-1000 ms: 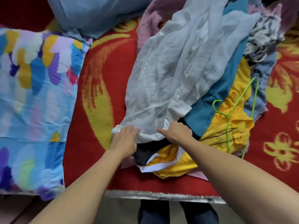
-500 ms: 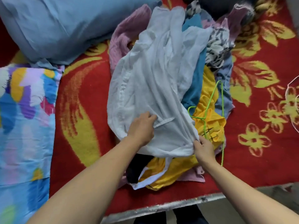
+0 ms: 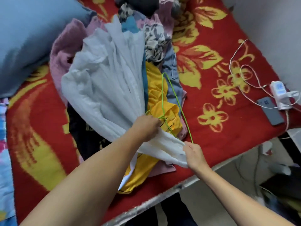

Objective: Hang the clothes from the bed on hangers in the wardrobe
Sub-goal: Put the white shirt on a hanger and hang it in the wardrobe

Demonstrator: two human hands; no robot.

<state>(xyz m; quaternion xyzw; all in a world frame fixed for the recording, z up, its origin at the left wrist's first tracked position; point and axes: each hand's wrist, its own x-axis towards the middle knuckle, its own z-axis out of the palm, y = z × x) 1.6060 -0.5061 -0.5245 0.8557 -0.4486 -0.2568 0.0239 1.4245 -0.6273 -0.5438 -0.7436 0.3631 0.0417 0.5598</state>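
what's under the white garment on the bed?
Poking out from under the white garment: a black garment at its left edge, a teal strip and a yellow garment on its right, a pink garment behind. Whatever lies beneath its middle is covered.

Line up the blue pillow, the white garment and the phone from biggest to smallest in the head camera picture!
1. Blue pillow and white garment: they look about alike here, and the pillow runs off the picture's edge, so I won't rank them.
2. Phone: clearly the smallest.

Thin crinkled white cloth shirt point(image 3: 110, 82); fuzzy matt blanket point(image 3: 203, 79).
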